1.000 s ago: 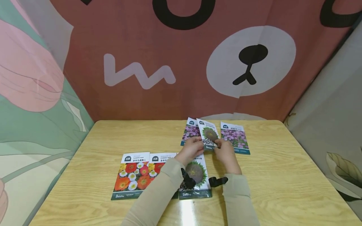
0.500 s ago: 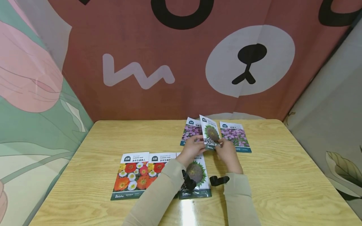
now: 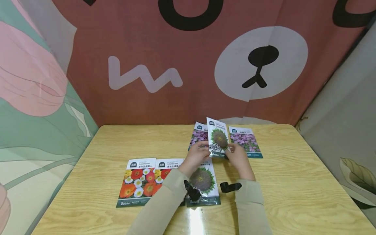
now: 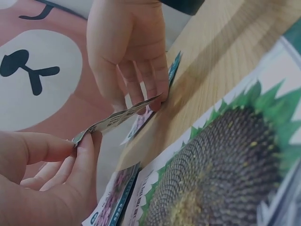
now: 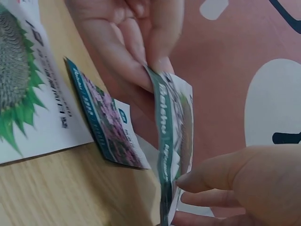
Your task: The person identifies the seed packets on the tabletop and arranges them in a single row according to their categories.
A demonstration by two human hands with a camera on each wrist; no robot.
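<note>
Pinching the sunflower seed packet (image 3: 218, 138) by its lower corners, left hand (image 3: 196, 156) and right hand (image 3: 238, 157) hold it above the counter (image 3: 293, 169). I reckon that thin fingertip grip could slip, dropping it onto the purple-flower packets (image 3: 246, 142).

Seed packets (image 3: 165, 181) crowd the table's (image 3: 296, 182) middle; right side bare.

A sunflower packet (image 3: 218, 138) is held above the table (image 3: 293, 182) between the left hand (image 3: 196, 157) and the right hand (image 3: 238, 159). Behind it, one purple-flower packet (image 3: 198, 136) lies to its left and another (image 3: 246, 142) to its right. Nearer than it lies a second sunflower packet (image 3: 203, 181), with two poppy packets (image 3: 136, 182) placed left of that.
</note>
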